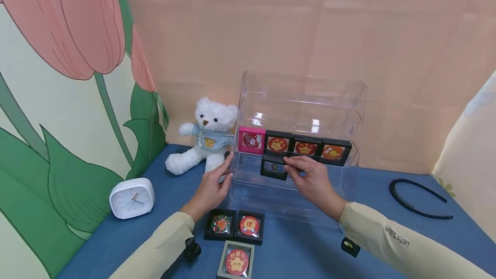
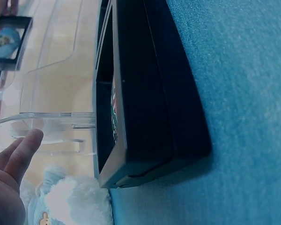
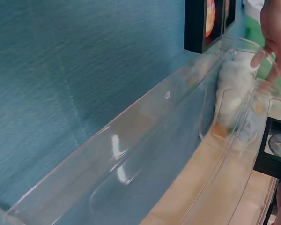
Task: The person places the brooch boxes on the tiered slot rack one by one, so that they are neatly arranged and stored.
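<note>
My right hand (image 1: pixel 311 178) pinches a small black display box (image 1: pixel 273 168) with a round bluish badge inside. It holds the box at the middle tier of a clear stepped display rack (image 1: pixel 302 106), below a row of boxes. On the upper tier stand a pink box (image 1: pixel 251 140) and three black ones with red badges, such as the rightmost black box (image 1: pixel 335 152). My left hand (image 1: pixel 209 190) touches the rack's left side with extended fingers (image 2: pixel 24 157). Near the rack's front lie two black badge boxes (image 1: pixel 249 226) and a grey badge box (image 1: pixel 236 260).
A white teddy bear (image 1: pixel 211 137) in a blue hoodie sits against the rack's left side. The white clock (image 1: pixel 131 198) stands at the left of the blue-covered table (image 1: pixel 306 253). At the right lies a black headband (image 1: pixel 416 199).
</note>
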A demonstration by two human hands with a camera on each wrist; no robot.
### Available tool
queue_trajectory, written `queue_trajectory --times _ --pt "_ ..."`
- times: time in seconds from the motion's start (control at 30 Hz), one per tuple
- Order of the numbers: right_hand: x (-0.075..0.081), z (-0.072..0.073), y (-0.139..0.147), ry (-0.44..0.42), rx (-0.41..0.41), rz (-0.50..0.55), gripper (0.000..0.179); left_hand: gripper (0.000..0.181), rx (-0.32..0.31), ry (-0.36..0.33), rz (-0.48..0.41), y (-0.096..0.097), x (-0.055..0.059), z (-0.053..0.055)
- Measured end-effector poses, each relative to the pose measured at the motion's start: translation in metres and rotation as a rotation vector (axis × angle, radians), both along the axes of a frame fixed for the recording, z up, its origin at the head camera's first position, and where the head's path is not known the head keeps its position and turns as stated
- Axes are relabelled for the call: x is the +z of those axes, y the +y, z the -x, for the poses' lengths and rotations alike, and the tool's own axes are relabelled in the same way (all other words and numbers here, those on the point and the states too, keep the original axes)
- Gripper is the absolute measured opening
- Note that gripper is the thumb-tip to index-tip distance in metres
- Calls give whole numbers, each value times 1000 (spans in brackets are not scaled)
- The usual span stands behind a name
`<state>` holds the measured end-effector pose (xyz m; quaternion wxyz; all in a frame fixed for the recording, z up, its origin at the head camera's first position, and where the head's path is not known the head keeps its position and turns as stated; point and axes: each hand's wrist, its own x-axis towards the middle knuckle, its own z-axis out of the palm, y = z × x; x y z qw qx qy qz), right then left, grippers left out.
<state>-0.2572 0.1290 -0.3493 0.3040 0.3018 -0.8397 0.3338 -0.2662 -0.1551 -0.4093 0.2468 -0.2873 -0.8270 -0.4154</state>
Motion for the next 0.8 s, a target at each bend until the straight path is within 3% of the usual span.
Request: queue_trajectory --times 0.33,0.8 --pt "-8 11 -23 -20 24 0 26 60 -10 -6 1 0 1 0" --pt "-19 17 -46 -49 54 10 24 61 -14 38 13 1 1 1"
